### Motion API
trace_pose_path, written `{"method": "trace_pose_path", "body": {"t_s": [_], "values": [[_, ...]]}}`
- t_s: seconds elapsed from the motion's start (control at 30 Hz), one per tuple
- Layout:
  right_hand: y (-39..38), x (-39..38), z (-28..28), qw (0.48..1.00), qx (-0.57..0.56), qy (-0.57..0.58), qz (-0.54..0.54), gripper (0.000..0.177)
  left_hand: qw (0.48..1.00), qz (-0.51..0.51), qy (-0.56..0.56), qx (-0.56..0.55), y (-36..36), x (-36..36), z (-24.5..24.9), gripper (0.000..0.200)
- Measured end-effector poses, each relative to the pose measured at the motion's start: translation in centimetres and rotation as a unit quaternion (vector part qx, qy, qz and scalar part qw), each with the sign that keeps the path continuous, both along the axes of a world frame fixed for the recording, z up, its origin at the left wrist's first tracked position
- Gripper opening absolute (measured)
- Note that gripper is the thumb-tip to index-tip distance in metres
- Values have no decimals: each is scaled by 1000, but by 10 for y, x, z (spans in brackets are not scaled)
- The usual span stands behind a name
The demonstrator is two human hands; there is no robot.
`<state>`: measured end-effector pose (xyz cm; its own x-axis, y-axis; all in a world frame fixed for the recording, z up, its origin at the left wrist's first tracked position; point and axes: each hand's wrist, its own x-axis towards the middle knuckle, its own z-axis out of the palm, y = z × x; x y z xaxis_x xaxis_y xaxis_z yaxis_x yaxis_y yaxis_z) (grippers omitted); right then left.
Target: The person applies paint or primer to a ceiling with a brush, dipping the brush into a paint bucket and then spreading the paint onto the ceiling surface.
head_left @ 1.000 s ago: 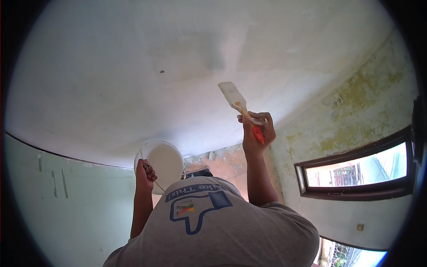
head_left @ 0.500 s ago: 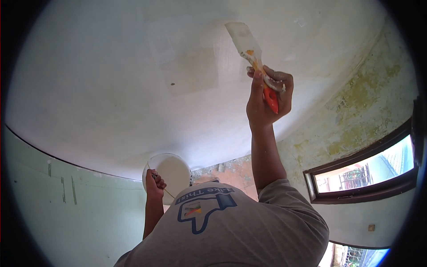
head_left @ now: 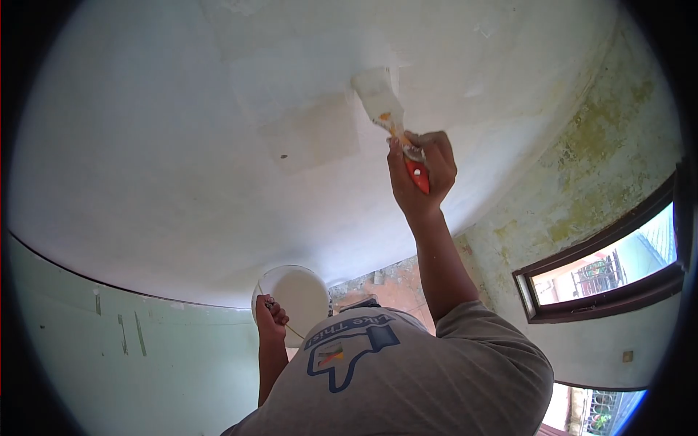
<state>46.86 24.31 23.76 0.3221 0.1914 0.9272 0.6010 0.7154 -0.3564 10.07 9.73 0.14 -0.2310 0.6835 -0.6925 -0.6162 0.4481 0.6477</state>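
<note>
A wide, pale-bristled paintbrush (head_left: 416, 174) with a red handle end is in my right hand (head_left: 424, 171), raised near the middle of the view. Its bristles point up and left and appear to lie against the large white surface (head_left: 182, 167), beside a greyish-beige patch (head_left: 309, 138). White smears mark the brush and my fingers. Lower down, my left hand (head_left: 271, 316) is closed on the thin handle of a round white bucket (head_left: 299, 291). The bucket hangs beside my chest, and its contents are hard to make out.
A pale green wall (head_left: 174, 349) with dark streaks is at the lower left. On the right are a stained, mouldy wall (head_left: 567, 182) and a dark-framed window (head_left: 603, 314). An exposed orange-brown patch (head_left: 396, 283) shows behind the bucket. A small switch plate (head_left: 627, 356) is at the lower right.
My right hand and the brush have moved down and left, with the bristles now closer to the beige patch. The bucket and my left hand sit slightly lower and farther right in view.
</note>
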Motion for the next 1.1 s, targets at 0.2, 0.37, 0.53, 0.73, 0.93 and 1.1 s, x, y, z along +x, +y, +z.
{"method": "trace_pose_path", "body": {"t_s": [0.2, 0.37, 0.53, 0.73, 0.93, 1.1], "values": [[-12, 6, -47, 997, -76, -6, 24, 12, 1000, -1, 8, -5, 2, 2, 2, 26], [-19, 12, -76, 993, -119, -3, 22, 13, 1000, -5, 15, -15, 5, 4, 6, 27], [-24, 13, -98, 980, -193, 30, 30, 14, 1000, -8, 18, -17, 7, 7, 9, 28], [-41, 25, -92, 980, -182, 74, 36, 16, 1000, -23, 9, -9, 7, 4, 4, 28], [-54, 17, -43, 988, -141, 13, 68, 26, 1000, -21, -12, -5, 4, 4, 3, 27], [-41, 6, 13, 996, -26, -83, -12, 23, 1000, -18, -8, 8, 2, 2, 2, 26]]}}
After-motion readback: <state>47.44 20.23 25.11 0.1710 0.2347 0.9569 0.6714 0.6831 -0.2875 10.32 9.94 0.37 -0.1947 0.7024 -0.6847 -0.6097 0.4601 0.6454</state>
